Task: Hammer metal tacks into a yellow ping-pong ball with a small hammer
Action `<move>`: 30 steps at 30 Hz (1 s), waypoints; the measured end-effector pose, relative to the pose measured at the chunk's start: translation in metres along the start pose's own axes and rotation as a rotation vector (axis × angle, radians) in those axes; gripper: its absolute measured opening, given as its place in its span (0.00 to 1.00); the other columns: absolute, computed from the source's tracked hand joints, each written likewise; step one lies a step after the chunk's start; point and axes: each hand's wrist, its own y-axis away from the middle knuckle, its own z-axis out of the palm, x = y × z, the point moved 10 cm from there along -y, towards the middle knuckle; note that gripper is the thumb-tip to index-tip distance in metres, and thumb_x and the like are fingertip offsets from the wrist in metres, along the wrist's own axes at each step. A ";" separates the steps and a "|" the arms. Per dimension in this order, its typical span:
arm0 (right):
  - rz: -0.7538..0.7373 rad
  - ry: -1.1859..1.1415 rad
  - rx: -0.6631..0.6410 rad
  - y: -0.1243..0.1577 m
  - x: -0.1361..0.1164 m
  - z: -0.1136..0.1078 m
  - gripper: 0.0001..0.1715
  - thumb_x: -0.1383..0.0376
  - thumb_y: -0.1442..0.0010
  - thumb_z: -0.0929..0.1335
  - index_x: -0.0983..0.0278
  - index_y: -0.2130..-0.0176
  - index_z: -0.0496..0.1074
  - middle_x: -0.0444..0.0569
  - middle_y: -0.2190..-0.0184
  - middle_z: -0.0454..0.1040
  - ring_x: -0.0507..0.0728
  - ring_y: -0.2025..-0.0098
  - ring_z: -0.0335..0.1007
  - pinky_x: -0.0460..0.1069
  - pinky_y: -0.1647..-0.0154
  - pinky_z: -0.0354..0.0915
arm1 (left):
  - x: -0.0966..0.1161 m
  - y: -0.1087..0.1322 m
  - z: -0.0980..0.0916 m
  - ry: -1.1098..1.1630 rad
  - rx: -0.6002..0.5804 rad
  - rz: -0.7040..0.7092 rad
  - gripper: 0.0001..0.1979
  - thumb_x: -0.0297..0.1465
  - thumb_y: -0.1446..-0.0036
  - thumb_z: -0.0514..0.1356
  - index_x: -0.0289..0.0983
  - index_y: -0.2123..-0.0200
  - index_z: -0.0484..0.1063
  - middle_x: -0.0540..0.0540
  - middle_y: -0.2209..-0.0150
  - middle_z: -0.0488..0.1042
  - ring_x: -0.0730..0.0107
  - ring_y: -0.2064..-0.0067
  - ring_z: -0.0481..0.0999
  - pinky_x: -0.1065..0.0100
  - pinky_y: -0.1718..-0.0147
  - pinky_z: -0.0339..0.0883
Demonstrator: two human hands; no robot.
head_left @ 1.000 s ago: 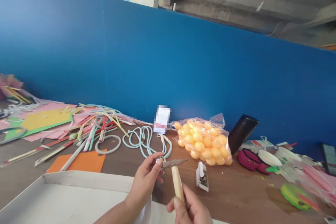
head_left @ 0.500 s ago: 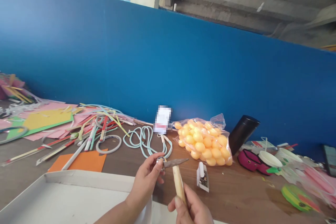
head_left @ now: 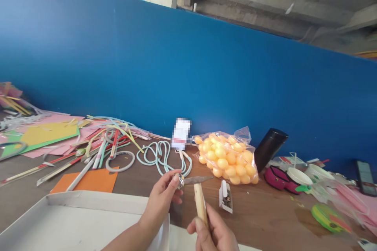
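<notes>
My right hand (head_left: 216, 229) is closed around the pale wooden handle of a hammer (head_left: 200, 204), held upright near the bottom of the view. Its grey metal head lies crosswise at the top of the handle, tapering to a point on the right. On the left, the thumb and fingers of my left hand (head_left: 161, 196) pinch a shiny, rounded silver piece, which looks like the other end of the head. Right of the hammer stands a small open white box (head_left: 225, 197) of small dark metal pieces, perhaps tacks or screws.
A white tray-like box (head_left: 97, 200) sits at lower left. Behind the hands lie a pale blue cord (head_left: 156, 157) and a bag of orange balls (head_left: 228, 159). A black cylinder (head_left: 269, 149) leans by the blue partition (head_left: 188, 66). A tape measure (head_left: 326, 219) lies right; coloured papers (head_left: 48, 135) lie left.
The view has shifted slightly to the right. My left fingers have moved a little on the shiny piece, so more of it shows. My right grip looks the same.
</notes>
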 end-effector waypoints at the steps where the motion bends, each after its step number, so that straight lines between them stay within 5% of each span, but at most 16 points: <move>1: -0.006 0.000 0.002 0.000 -0.001 0.000 0.37 0.44 0.49 0.62 0.67 0.50 0.66 0.48 0.78 0.73 0.47 0.88 0.55 0.42 0.88 0.50 | 0.000 0.000 0.001 0.001 -0.007 0.003 0.23 0.43 0.50 0.58 0.36 0.54 0.69 0.48 0.72 0.70 0.71 0.72 0.70 0.72 0.78 0.68; 21: -0.018 0.024 -0.018 -0.001 0.003 0.005 0.38 0.44 0.49 0.63 0.69 0.50 0.66 0.48 0.79 0.73 0.47 0.88 0.56 0.43 0.88 0.51 | -0.001 -0.001 -0.001 0.027 0.002 -0.025 0.22 0.44 0.52 0.59 0.36 0.57 0.71 0.49 0.73 0.70 0.72 0.74 0.70 0.71 0.78 0.68; 30: 0.069 -0.095 -0.181 -0.008 0.014 0.014 0.37 0.47 0.49 0.63 0.69 0.49 0.63 0.47 0.77 0.72 0.45 0.89 0.56 0.41 0.88 0.47 | 0.002 0.001 -0.005 0.039 0.040 0.020 0.23 0.45 0.51 0.58 0.37 0.55 0.70 0.47 0.67 0.69 0.72 0.72 0.71 0.71 0.77 0.69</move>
